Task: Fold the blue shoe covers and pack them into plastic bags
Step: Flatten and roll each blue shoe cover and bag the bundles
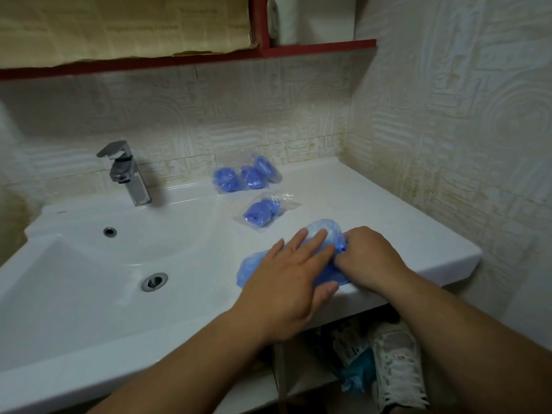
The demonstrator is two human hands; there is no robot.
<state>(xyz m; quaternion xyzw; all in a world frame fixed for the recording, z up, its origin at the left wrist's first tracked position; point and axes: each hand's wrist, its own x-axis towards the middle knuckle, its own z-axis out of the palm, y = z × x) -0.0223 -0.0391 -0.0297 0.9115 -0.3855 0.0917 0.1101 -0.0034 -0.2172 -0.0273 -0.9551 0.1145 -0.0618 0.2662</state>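
Clear bags (246, 176) by the wall, another bag (264, 212) nearer, all holding folded blue covers. Loose shoe cover (249, 271) at the counter (373, 204) front: left hand (286, 282) flat on it, right hand (367, 255) pinching its end. Faucet (125, 171) far left.

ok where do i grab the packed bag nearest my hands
Probably pinch the clear empty flap at the far right end of the packed bag, coming from above: the bag lies flat on the counter, its flap free of the blue bundle.

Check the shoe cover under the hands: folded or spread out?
Mostly spread. The shoe cover lies long on the counter; the left hand presses it flat, the right hand bunches its right end.
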